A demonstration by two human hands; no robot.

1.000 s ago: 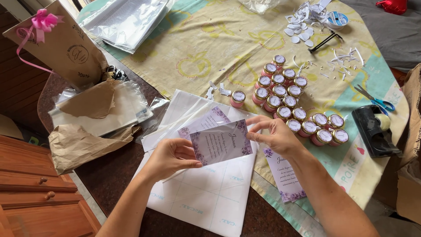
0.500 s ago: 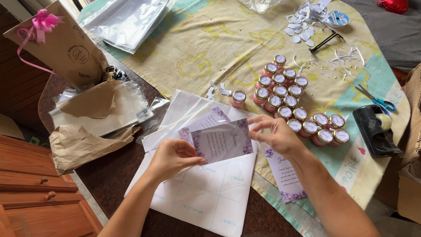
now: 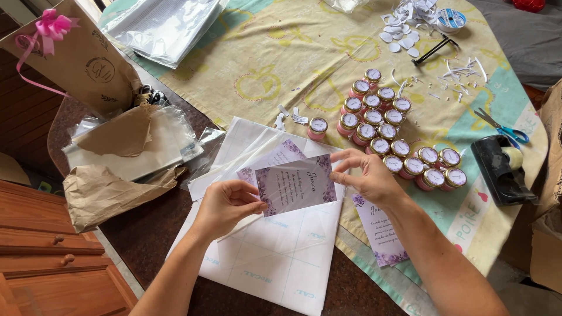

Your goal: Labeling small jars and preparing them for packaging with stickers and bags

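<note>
Both my hands hold a small card [image 3: 297, 186] with a purple floral border and dark script. My left hand [image 3: 225, 202] pinches its lower left corner and my right hand [image 3: 366, 175] grips its right edge. The card hangs just above a stack of white backing sheets [image 3: 275, 257] with a faint grid. A second purple card [image 3: 281, 157] lies on those sheets under the held one. Another floral card [image 3: 377, 228] lies on the tablecloth beside my right forearm.
Several small pink jars with labelled lids [image 3: 389, 137] stand in rows right of the sheets. A black tape dispenser [image 3: 500, 169] and blue-handled scissors [image 3: 503, 129] lie at the right. Brown paper bags [image 3: 105, 190], clear sleeves [image 3: 164, 26] and a bag with a pink bow [image 3: 76, 55] are at the left.
My left hand has moved up and right, closing onto the card's lower left corner. The card has shifted slightly lower between both hands.
</note>
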